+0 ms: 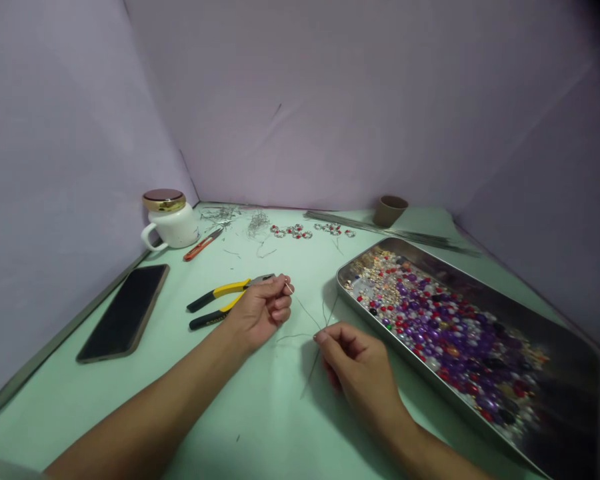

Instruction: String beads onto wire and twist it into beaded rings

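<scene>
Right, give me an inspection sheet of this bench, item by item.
Surface: pale green table, scattered wire offcuts.
Job's things: thin wire held between both hands; steel tray of mixed beads at right.
Clutter: yellow-handled pliers, orange snips, phone, lidded white mug, brown cup, wire bundle, beaded pieces.
Grippers: left hand and right hand each pinch the wire.
Cables: nothing seen.
Surroundings: plain lilac walls.
</scene>
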{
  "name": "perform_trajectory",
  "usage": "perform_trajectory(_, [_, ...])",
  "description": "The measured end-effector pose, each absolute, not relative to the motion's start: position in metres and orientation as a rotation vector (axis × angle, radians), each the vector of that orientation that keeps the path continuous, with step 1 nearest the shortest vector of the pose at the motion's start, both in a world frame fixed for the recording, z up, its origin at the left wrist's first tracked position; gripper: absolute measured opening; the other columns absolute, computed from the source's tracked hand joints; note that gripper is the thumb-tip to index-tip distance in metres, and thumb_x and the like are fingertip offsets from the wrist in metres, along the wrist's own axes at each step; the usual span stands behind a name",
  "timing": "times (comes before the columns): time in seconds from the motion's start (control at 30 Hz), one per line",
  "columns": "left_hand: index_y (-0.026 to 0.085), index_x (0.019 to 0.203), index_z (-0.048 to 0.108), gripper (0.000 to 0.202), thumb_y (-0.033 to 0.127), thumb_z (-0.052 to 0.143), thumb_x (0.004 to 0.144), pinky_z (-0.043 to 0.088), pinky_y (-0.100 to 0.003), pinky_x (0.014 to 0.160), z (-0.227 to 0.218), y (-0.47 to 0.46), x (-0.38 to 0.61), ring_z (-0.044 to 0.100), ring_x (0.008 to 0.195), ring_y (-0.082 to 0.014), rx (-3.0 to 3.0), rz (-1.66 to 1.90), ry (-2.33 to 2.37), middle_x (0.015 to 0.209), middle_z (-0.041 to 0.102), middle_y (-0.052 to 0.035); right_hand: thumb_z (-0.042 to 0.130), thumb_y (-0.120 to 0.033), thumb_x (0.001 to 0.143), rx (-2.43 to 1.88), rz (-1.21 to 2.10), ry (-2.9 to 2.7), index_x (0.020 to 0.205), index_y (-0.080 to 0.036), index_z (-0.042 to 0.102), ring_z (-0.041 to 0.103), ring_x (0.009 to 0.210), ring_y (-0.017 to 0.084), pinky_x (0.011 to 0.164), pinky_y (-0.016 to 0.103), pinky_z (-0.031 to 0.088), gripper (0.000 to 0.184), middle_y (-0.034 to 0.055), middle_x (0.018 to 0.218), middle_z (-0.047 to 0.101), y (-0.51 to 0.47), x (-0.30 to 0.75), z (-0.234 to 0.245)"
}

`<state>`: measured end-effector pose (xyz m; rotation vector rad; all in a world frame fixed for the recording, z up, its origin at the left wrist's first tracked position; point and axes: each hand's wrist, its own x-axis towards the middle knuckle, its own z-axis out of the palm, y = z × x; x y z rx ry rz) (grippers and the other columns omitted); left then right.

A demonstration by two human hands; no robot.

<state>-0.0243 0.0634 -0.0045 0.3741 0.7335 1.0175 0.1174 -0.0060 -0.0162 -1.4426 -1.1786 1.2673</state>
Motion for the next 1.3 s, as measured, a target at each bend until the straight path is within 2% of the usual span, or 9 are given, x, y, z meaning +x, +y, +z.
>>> perform_trajectory(0.3, [0.011,0.07,0.05,0.007,0.013,0.054,0.076,0.026,-0.012,0.033,-0.0041,0.0635,-0.0254,0.036,0.041,-0.002,0.392,1.007,0.715,0.062,0.045,0.0005,0.053,-0.032,0.072,-1.498,1.154,-1.211,0.058,-0.016,0.053,0.035,0.038,0.008,0.038,0.02,0.026,0.021,-0.0055,0.045,0.04,-0.0032,0.1197,-0.0203])
perform_trajectory(1.03, [0.012,0.069,0.049,0.007,0.012,0.054,0.073,0.024,-0.012,0.033,-0.0049,0.0626,-0.0228,0.034,0.04,-0.0012,0.483,1.042,0.748,0.062,0.044,0.002,0.051,-0.031,0.073,-1.532,1.162,-1.218,0.059,-0.016,0.052,0.036,0.037,0.008,0.038,0.02,0.027,0.021,-0.0052,0.046,0.041,-0.0025,0.12,-0.0196])
perform_trajectory(1.3, [0.011,0.065,0.049,0.013,0.017,0.056,0.073,0.021,-0.014,0.034,-0.0082,0.0609,-0.0221,0.034,0.041,-0.0011,0.678,1.11,0.791,0.065,0.044,0.0016,0.052,-0.03,0.072,-1.531,1.183,-1.215,0.058,-0.016,0.052,0.035,0.037,0.007,0.037,0.02,0.026,0.02,-0.0056,0.046,0.04,-0.0026,0.1196,-0.0217])
